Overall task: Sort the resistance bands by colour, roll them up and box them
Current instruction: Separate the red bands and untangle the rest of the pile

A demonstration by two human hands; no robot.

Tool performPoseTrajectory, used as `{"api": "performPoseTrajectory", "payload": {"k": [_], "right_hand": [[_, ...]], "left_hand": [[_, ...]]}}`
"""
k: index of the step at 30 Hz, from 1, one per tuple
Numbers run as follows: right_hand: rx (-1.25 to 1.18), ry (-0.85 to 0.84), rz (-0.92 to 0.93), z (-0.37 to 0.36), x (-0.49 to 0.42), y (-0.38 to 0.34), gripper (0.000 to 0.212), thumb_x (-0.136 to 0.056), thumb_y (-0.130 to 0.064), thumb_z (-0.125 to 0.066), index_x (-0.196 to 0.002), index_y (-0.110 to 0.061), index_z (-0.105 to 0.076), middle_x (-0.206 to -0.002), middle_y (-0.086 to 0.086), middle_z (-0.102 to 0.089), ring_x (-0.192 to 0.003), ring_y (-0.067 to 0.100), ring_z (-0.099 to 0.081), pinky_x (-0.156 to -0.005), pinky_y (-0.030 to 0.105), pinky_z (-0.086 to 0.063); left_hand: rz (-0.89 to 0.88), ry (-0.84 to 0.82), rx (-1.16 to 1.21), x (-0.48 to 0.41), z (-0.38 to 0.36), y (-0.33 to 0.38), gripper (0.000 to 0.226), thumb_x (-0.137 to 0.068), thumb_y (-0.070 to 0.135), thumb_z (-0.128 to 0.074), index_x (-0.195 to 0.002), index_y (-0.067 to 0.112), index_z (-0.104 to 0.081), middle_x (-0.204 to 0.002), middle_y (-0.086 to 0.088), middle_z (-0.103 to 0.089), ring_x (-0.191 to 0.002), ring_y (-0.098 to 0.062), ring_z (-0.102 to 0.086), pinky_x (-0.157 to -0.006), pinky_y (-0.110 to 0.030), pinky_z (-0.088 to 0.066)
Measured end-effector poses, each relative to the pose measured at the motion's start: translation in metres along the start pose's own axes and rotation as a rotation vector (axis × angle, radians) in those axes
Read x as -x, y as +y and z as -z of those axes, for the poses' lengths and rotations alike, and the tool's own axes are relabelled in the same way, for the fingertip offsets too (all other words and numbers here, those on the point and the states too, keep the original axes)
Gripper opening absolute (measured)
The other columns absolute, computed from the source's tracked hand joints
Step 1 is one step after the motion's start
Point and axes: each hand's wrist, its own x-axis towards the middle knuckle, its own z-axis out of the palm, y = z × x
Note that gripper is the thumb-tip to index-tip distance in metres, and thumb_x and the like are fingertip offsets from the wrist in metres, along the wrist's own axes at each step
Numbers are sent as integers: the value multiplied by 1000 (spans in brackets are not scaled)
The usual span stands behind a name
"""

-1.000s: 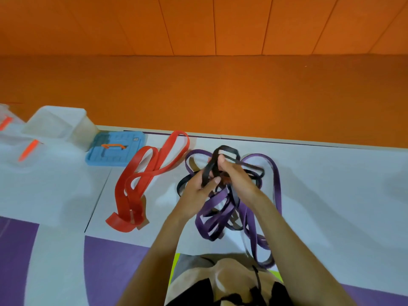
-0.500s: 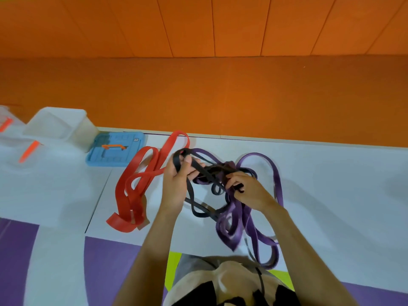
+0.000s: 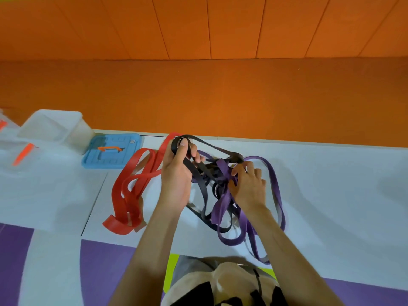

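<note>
Two hands at work over the white mat (image 3: 331, 184), seen from above, person seated at the near edge.

- L hand (image 3: 176, 173): fingers and thumb curled round a loop of the black band (image 3: 202, 188), held up off the mat at the far-left side of the tangle (image 3: 218, 173); firm closed grip, band runs down across the palm side.
- R hand (image 3: 248, 184): fingertips dug into the knot in the middle, index and thumb pinching where purple and black cross; can't tell which strand exactly.
- Purple bands (image 3: 221, 202): knotted w/ the black one, loops spilling right and toward the person's lap, mostly lying on the mat.
- Red bands (image 3: 114, 224): separate pile, just left of the L hand, flat on the mat, unrolled; far end passes behind the L hand.
- Blue lid (image 3: 110, 160) w/ orange handle: lying flat beyond the red pile, near the mat's far edge.
- Clear box (image 3: 72, 129): open, just left of the lid.
- Orange clip (image 3: 23, 153): on another clear container at far left, partly out of shot.
</note>
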Motion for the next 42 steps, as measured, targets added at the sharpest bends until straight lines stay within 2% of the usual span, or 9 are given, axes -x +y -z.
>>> {"api": "performPoseTrajectory", "payload": {"k": [3,12,18,22,26,30,34,38,42], "right_hand": [[-154,2,-85,-7,2,14,25,-100,-33,-67,-124,-26,-60,-147,11,-46,-133,37,-49,-101,55,-50],[-368,-60,-318,-8,3,45,35,-90,-40,-72,-102,-26,-42,-78,-1,-68,-65,19,-63,-52,33,-43],[-331,-198,-226,1,0,51,42,-96,-32,-65,-131,-15,-51,-116,13,-61,-106,35,-58,-89,51,-54],[-768,-363,-162,-3,-5,36,31,-101,-9,-63,-131,-1,-63,-125,22,-66,-104,24,-60,-90,38,-51],[-1091,-625,-298,-17,3,27,31,-110,-46,-50,-137,-40,-63,-137,2,-67,-122,10,-67,-97,18,-54],[-997,-600,-283,-26,0,31,75,-90,-86,-49,-155,-49,-42,-165,-5,-40,-154,21,-34,-129,47,-25],[-854,-635,-144,-27,1,43,51,-111,-28,-54,-155,-49,-41,-171,-15,-17,-157,10,-18,-126,28,-22],[-1030,-663,-300,-25,-5,47,36,-98,-50,-67,-128,-33,-75,-140,1,-68,-133,19,-62,-113,32,-47],[-812,-526,-244,-14,-7,58,47,-69,-76,-76,-104,-45,-75,-101,-2,-79,-99,19,-74,-95,41,-55]], "left_hand": [[13,5,99,3,-4,13,23,-113,21,-45,-91,16,-49,-73,2,-45,-63,-15,-43,-73,-31,-42],[-76,35,123,7,4,29,26,-111,19,-48,-85,19,-48,-69,4,-45,-61,-12,-39,-70,-29,-36],[-79,-175,1,4,10,28,19,-96,16,-51,-82,24,-62,-66,3,-49,-64,-17,-41,-73,-31,-40],[-9,-247,-360,5,7,16,18,-90,16,-53,-100,8,-66,-86,-4,-68,-79,-18,-61,-73,-29,-50],[14,-267,-506,7,9,8,19,-96,18,-55,-101,9,-70,-93,-4,-71,-86,-12,-65,-72,-22,-56],[11,-153,-455,0,19,12,21,-86,31,-59,-97,27,-77,-105,-20,-71,-87,-17,-65,-70,-27,-54],[-101,-12,-318,-1,28,14,21,-90,22,-61,-98,27,-79,-109,-5,-77,-100,-18,-72,-84,-40,-58],[-226,103,-321,-3,34,21,27,-88,26,-65,-111,22,-79,-118,1,-77,-126,-28,-65,-108,-47,-49],[-238,216,-313,-7,38,23,25,-89,30,-69,-112,29,-78,-117,7,-70,-136,-43,-52,-112,-54,-49]]}}
